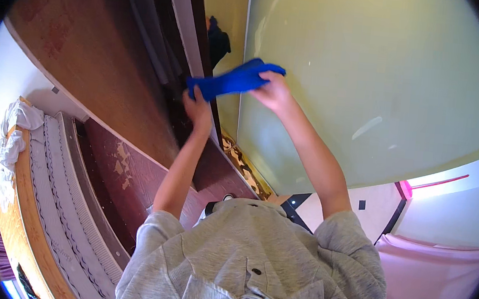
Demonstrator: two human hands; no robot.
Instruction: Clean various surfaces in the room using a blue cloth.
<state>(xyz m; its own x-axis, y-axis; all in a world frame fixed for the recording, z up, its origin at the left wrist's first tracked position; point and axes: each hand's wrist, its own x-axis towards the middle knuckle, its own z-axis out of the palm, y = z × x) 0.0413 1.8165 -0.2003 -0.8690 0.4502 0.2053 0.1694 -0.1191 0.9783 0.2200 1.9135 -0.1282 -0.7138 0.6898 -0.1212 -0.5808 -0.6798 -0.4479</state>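
The blue cloth point(228, 83) is held up between the brown panel point(95, 60) at left and the glossy pale panel point(372, 87) at right. Its long axis runs left to right, the right end angled farther. The left hand point(197, 108) grips its left end; the right hand's point(274, 92) grip grasps the right.

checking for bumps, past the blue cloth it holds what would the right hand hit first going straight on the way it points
Past the blue cloth, the right hand would probably meet the pale green panel near its left edge; depth is unclear.
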